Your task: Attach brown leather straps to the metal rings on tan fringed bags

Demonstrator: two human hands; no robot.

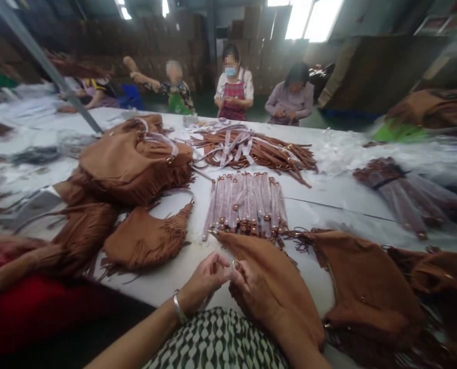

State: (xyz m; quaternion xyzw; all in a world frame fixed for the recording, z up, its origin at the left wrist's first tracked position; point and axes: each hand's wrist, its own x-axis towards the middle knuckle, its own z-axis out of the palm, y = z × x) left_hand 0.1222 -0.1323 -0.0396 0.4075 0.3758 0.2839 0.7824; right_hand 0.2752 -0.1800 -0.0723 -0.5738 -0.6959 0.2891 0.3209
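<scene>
My left hand (208, 277), with a silver bracelet at the wrist, is closed in a pinch in front of my body. What its fingers hold is too blurred to make out. Close beside it, almost fingertip to fingertip, my right hand (256, 291) pinches a small metal ring (235, 264). A brown suede bag (276, 274) lies under and behind my right hand and forearm, its pointed end toward the table's middle. Just beyond both hands lies a row of plastic-wrapped straps (247, 200) with brass-coloured fittings.
Fringed brown bags lie in a pile (124, 159) and singly (147, 236) on the left; more bags (366, 282) are at right. Loose brown straps (259, 148) lie farther back on the white table (309, 197). A red-clothed person's arm (24, 261) reaches in from left. Several co-workers stand opposite.
</scene>
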